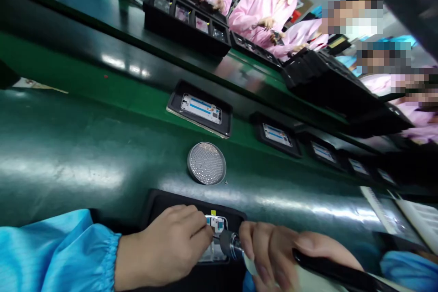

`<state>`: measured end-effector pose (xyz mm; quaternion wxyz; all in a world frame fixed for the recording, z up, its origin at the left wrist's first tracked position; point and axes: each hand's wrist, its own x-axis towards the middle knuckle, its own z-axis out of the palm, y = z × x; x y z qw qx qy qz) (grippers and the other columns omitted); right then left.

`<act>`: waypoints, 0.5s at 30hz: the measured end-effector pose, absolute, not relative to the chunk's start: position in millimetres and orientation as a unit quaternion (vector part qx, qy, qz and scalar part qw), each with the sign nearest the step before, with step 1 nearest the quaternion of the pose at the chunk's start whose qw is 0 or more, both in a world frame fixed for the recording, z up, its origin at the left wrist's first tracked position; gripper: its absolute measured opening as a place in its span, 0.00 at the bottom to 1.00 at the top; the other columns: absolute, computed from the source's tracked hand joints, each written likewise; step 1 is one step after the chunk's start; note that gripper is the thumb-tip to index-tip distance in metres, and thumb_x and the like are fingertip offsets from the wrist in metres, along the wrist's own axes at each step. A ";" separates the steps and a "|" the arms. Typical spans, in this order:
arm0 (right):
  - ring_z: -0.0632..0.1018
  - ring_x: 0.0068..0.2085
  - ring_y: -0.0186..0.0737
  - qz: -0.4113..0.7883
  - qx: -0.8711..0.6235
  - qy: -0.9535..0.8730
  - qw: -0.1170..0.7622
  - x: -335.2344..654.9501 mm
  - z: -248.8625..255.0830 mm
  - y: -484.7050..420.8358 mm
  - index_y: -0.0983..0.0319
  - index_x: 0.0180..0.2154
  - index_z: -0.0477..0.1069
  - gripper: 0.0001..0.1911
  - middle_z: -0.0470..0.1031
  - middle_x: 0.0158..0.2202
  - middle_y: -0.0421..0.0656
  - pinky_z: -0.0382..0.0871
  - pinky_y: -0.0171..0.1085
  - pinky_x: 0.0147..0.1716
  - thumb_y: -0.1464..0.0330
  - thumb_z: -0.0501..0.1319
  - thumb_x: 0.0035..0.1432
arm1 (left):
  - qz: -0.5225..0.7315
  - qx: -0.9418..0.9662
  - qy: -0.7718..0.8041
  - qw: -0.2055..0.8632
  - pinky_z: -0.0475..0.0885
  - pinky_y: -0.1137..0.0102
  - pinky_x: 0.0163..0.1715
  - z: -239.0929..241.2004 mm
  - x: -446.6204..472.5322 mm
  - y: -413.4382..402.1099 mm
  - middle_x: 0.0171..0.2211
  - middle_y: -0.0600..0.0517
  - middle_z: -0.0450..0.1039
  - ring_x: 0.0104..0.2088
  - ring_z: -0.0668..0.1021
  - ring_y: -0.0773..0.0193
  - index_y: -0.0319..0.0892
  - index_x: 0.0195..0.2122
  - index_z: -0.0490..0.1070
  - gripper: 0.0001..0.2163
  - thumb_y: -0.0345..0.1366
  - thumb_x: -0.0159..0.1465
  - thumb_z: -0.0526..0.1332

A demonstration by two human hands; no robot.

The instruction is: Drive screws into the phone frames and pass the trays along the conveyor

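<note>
Driver on the phone frame, both hands low at the near edge of the bench.

Your left hand [167,246] pins the phone frame [216,237] in its black tray [160,200], fingers closed on its edge. Your right hand [284,255] wraps the electric screwdriver [232,244], tip at the frame's upper end. The frame looks light, thin and easily scratched, so hold it by the rim, not the small board. A round screw dish [206,163] sits just beyond; more trays [200,108] ride the green belt [85,77].
</note>
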<state>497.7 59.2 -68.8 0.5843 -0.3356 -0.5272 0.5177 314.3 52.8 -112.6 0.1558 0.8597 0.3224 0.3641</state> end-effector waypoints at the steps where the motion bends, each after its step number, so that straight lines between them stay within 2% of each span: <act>1: 0.54 0.10 0.32 0.529 -0.318 -0.529 0.583 497.0 -65.9 60.6 0.48 0.42 0.76 0.11 0.53 0.10 0.30 0.56 0.37 0.18 0.54 0.57 0.64 | 0.371 0.862 0.312 0.149 0.68 0.67 0.23 -114.2 314.0 53.9 0.28 0.51 0.68 0.25 0.68 0.62 0.36 0.39 0.70 0.11 0.25 0.69 0.49; 4: 0.57 0.11 0.32 0.520 -0.310 -0.530 0.594 501.9 -53.9 72.4 0.49 0.40 0.77 0.10 0.58 0.12 0.32 0.57 0.36 0.18 0.57 0.57 0.64 | 0.352 0.875 0.309 0.127 0.68 0.67 0.24 -119.1 307.7 60.7 0.29 0.50 0.69 0.26 0.69 0.62 0.36 0.40 0.71 0.10 0.25 0.68 0.50; 7: 0.64 0.16 0.35 0.452 -0.369 -0.508 0.634 506.0 -42.1 97.3 0.49 0.39 0.76 0.09 0.62 0.15 0.34 0.62 0.38 0.21 0.55 0.62 0.60 | 0.326 0.888 0.319 0.059 0.67 0.67 0.24 -124.6 295.8 76.0 0.29 0.50 0.70 0.26 0.69 0.61 0.35 0.40 0.72 0.10 0.24 0.69 0.51; 10: 0.68 0.20 0.36 0.427 -0.397 -0.481 0.655 495.4 -40.5 130.0 0.53 0.37 0.75 0.12 0.64 0.17 0.34 0.66 0.40 0.25 0.54 0.66 0.54 | 0.293 0.891 0.347 0.017 0.66 0.67 0.25 -132.2 284.5 95.3 0.27 0.50 0.69 0.26 0.69 0.61 0.35 0.37 0.74 0.12 0.23 0.68 0.50; 12: 0.69 0.21 0.35 0.451 -0.396 -0.470 0.647 480.8 -47.6 149.4 0.56 0.34 0.73 0.13 0.65 0.17 0.34 0.67 0.40 0.26 0.57 0.69 0.51 | 0.267 0.890 0.369 0.021 0.65 0.68 0.25 -137.5 279.6 105.7 0.26 0.50 0.69 0.26 0.69 0.62 0.36 0.33 0.74 0.13 0.24 0.69 0.50; 15: 0.71 0.23 0.35 0.485 -0.406 -0.462 0.622 459.5 -66.4 166.4 0.59 0.34 0.71 0.11 0.67 0.18 0.33 0.70 0.41 0.30 0.67 0.69 0.49 | 0.245 0.885 0.392 0.048 0.66 0.68 0.25 -143.2 277.0 113.9 0.25 0.51 0.69 0.25 0.70 0.63 0.38 0.28 0.72 0.14 0.27 0.70 0.52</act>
